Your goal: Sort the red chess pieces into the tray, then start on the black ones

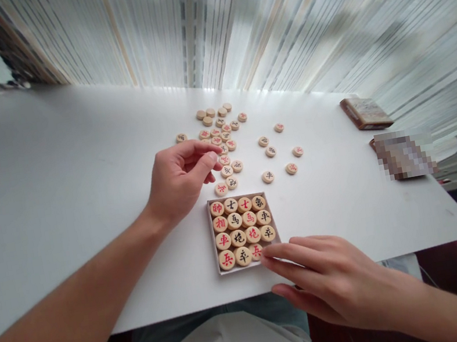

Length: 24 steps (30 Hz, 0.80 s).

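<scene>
A shallow box (pixel 214 238) holds round wooden pieces in rows, marked with red or black characters. My right hand (pixel 322 278) reaches over its near right corner, fingers apart, with fingertips at a red-marked piece (pixel 256 251); what lies under them in that corner is hidden. Beyond the box, my left hand (pixel 183 179) hovers at the loose pieces with bent, slightly parted fingers. Its fingertips are beside a red-marked piece (pixel 225 160), and no piece shows between them. Just behind the box lie another red-marked piece (pixel 220 189) and a black-marked one (pixel 231 182).
More loose pieces (pixel 207 121) are grouped farther back on the white table (pixel 127 124), and several lie scattered to the right (pixel 291 169). Two small boxes, one brown (pixel 366 112) and one blurred out (pixel 402 155), are at the right. A striped curtain (pixel 194 24) hangs behind.
</scene>
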Available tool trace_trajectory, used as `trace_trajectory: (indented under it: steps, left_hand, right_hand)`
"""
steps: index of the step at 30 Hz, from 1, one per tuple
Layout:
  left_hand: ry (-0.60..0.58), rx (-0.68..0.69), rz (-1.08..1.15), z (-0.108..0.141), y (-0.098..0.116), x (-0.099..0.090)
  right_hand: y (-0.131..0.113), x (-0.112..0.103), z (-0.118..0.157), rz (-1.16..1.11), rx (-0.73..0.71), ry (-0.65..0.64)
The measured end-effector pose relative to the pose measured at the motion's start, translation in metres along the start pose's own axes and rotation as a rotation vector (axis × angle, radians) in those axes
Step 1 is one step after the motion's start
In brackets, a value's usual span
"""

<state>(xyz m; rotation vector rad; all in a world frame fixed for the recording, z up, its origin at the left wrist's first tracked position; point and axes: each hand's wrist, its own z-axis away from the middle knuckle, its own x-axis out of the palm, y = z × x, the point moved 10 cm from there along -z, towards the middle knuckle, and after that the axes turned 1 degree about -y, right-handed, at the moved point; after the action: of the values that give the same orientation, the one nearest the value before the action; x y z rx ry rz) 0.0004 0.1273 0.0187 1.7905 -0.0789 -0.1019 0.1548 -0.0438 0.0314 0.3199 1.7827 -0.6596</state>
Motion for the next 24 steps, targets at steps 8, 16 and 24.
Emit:
trace_trajectory:
  steps: [8, 16, 24]
  left_hand:
    - [-0.005, -0.012, -0.003, 0.0003, -0.0015, 0.0014]
    - [0.0, -0.02, 0.001, 0.0, -0.0001, 0.0008]
    - [0.0, -0.022, 0.025, -0.0001, -0.0012, 0.0011]
  right_hand:
    - [0.0008, 0.0057, -0.0012, 0.032, -0.006, 0.01]
    - [0.0042, 0.0076, 0.0004, 0.049, -0.054, -0.026]
    - [0.0069, 0.0049, 0.0, 0.057, -0.08, -0.036]
